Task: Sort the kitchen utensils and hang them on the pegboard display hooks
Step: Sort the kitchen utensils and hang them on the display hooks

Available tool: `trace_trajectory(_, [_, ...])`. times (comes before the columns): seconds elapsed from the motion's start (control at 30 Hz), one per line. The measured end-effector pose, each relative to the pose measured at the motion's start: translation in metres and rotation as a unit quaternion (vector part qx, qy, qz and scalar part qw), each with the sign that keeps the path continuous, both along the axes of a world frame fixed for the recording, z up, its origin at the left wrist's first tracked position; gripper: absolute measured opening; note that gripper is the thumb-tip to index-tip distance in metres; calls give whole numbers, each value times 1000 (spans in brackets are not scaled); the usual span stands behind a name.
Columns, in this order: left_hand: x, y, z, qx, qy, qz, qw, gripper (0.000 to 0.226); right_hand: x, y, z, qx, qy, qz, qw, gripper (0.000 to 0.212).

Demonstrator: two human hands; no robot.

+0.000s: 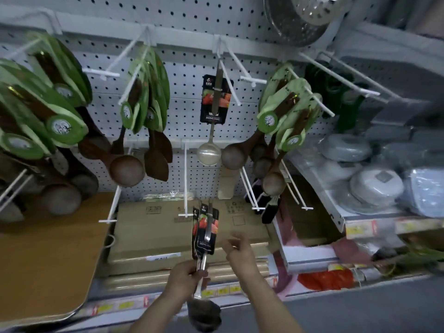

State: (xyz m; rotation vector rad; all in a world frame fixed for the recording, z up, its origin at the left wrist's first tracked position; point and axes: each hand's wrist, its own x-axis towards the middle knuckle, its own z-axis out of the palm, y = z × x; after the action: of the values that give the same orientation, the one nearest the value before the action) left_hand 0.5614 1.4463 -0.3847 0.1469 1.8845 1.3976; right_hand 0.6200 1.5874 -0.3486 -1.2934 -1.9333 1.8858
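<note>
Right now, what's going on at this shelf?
A person is stocking a pegboard of utensils. Their left hand grips a bunch of carded metal ladles by the handles, bowls down. The right hand, blurred, hovers beside the cards and seems empty. One matching ladle already hangs on the middle hook. Wooden spoons fill neighbouring hooks.

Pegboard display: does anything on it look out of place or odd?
Only the lone steel ladle on the middle hook, flanked by green-carded wooden spoons. The left hand holds matching ladles, so it probably belongs.
</note>
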Motion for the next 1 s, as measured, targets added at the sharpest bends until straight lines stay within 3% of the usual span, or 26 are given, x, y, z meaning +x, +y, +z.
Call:
trace_trajectory(0.13, [20,-25,24,41,-63,-30,997,19,11,-19,28,-62,24,-23,998,38])
trace_trajectory(0.27, [27,-44,39,69,-91,-60,992,32,24,-38,59,-68,77,-67,992,20])
trace_trajectory(0.4, [30,-55,57,78,-67,-105,989,23,32,-53,89,-49,129,-50,989,9])
trace_trajectory(0.7, [22,-56,114,166,-34,-86,982,16,28,-68,155,2,225,-51,973,2])
trace_trajectory(0.9, [11,-47,143,177,11,-89,980,15,21,-67,197,61,277,-20,959,22])
trace_trajectory(1.0, [6,-40,162,182,28,-92,979,18,17,-60,217,91,299,-34,949,21])
